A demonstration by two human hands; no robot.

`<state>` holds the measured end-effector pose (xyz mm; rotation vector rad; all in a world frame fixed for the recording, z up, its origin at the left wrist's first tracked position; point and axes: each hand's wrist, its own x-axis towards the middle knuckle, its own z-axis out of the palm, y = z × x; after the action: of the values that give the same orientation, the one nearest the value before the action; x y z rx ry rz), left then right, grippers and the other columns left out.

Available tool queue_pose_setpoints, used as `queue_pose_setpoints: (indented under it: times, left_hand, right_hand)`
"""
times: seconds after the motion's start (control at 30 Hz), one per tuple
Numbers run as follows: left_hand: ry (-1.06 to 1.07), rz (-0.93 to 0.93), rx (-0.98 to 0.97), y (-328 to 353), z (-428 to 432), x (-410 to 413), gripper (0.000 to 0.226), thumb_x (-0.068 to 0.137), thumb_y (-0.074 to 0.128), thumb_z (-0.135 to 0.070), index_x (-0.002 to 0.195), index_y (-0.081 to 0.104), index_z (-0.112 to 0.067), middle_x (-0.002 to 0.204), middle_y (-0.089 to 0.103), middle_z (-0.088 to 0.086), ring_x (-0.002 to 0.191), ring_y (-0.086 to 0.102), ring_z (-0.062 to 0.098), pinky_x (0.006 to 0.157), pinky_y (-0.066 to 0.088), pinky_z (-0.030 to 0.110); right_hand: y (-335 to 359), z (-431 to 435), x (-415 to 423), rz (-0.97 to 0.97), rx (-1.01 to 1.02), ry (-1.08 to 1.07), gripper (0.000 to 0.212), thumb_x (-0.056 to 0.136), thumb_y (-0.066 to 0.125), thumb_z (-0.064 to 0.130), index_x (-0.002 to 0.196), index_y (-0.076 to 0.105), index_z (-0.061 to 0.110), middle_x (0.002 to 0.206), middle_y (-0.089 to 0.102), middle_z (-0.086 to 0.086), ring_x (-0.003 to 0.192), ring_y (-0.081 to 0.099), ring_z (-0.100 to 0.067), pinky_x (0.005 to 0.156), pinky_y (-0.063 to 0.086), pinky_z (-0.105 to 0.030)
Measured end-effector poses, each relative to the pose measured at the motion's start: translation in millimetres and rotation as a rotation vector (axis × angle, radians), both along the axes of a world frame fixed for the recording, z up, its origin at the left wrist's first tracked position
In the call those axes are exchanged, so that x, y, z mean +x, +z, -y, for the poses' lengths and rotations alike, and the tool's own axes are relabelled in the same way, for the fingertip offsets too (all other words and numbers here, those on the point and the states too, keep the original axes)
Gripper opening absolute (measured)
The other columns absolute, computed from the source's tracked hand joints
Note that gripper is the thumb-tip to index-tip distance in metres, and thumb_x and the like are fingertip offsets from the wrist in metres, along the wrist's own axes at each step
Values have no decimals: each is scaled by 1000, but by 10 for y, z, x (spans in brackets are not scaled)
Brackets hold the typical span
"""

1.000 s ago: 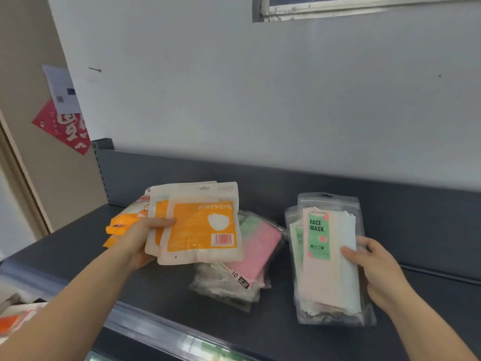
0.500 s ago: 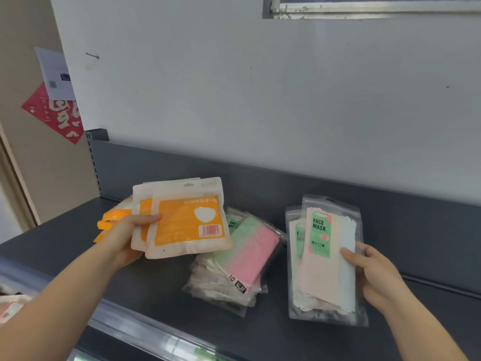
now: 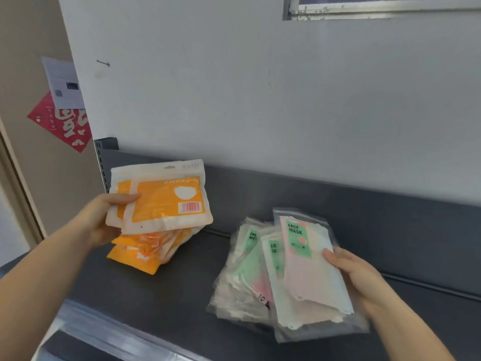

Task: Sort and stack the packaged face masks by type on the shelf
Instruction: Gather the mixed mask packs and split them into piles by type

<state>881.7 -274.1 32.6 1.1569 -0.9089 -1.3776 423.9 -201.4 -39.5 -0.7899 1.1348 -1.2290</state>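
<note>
My left hand [image 3: 104,217] grips two orange-and-white mask packs [image 3: 164,201] by their left edge, lifted above a stack of orange packs [image 3: 148,250] lying on the dark shelf [image 3: 161,295]. My right hand [image 3: 356,277] holds the right edge of clear packs labelled FACE MASK [image 3: 304,264], which rest tilted over a pile of clear packs with green and pink masks [image 3: 247,272].
The shelf's grey back panel [image 3: 364,217] runs behind the piles, under a pale wall. A perforated upright [image 3: 102,162] stands at the shelf's left end. A metal price rail [image 3: 117,340] lines the front edge. A red paper decoration [image 3: 65,123] hangs at left.
My left hand lifted the orange packs up and left, uncovering the orange stack beneath. My right hand shifted the FACE MASK packs left onto the clear pile. The camera view moved left.
</note>
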Motion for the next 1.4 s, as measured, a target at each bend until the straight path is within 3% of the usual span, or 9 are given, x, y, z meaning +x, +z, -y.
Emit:
queue_pose_setpoints:
  times: [0.17,0.27,0.4,0.57,0.7,0.9,1.07,1.23,1.4]
  left_hand:
    - [-78,57,35,39,451,415,34,78,64,-17,111,65,-8,96,76,11,72,75,25,69,58,41]
    - [-131,97,81,-30,738,640,34,76,66,-16,109,66,-6,96,74,13,69,75,24,60,62,34]
    - [-209,177,119,-205,1094,778,31,81,65,-17,110,66,-5,94,76,16,74,74,29,68,58,40]
    - [-278,321,165,-439,1469,945,51,74,72,-22,119,64,0,110,71,23,97,68,39,78,54,45]
    - [-337,414,160,-558,1611,1037,55,74,74,-29,119,64,1,107,73,21,92,69,36,75,53,42]
    - [-391,300,118,-616,1615,1074,41,93,54,-42,114,65,-9,96,74,15,82,71,30,75,52,42]
    - [-225,225,99,-635,1674,1142,61,92,56,-47,146,38,-25,133,52,8,118,54,35,103,42,57]
    - [-370,313,160,-637,1577,1066,74,85,65,-39,150,30,-29,130,53,4,112,57,33,90,50,51]
    - [-287,374,137,-548,1521,971,77,88,70,-16,153,30,-21,124,58,10,101,63,32,74,55,45]
  right_hand:
    - [-64,274,455,-110,7,-217,25,89,65,4,111,57,-5,106,71,-26,84,70,-36,67,57,-40]
    - [-183,387,626,-331,28,-314,54,84,74,7,132,49,3,111,68,-17,90,69,-33,78,56,-45]
    - [-218,366,771,-507,17,-428,83,85,76,18,152,27,20,117,56,-6,98,63,-27,83,52,-44]
    - [-179,251,896,-654,9,-516,52,91,67,27,139,49,20,130,57,-5,110,57,-24,86,44,-38]
    - [-183,139,921,-691,-4,-579,42,92,65,29,133,54,26,131,56,-2,118,53,-23,91,41,-38]
    - [-171,15,874,-727,10,-680,34,92,64,25,126,59,26,128,59,-1,115,52,-21,100,43,-43]
    - [-179,-24,930,-739,75,-559,41,93,63,25,133,54,24,129,56,3,115,51,-19,102,41,-42]
    - [-282,-61,1032,-872,139,-330,59,90,65,40,144,46,25,147,47,1,133,46,-20,107,33,-36]
    - [-254,-97,1096,-880,119,-289,69,86,66,49,147,40,30,152,40,3,134,43,-19,96,35,-31]
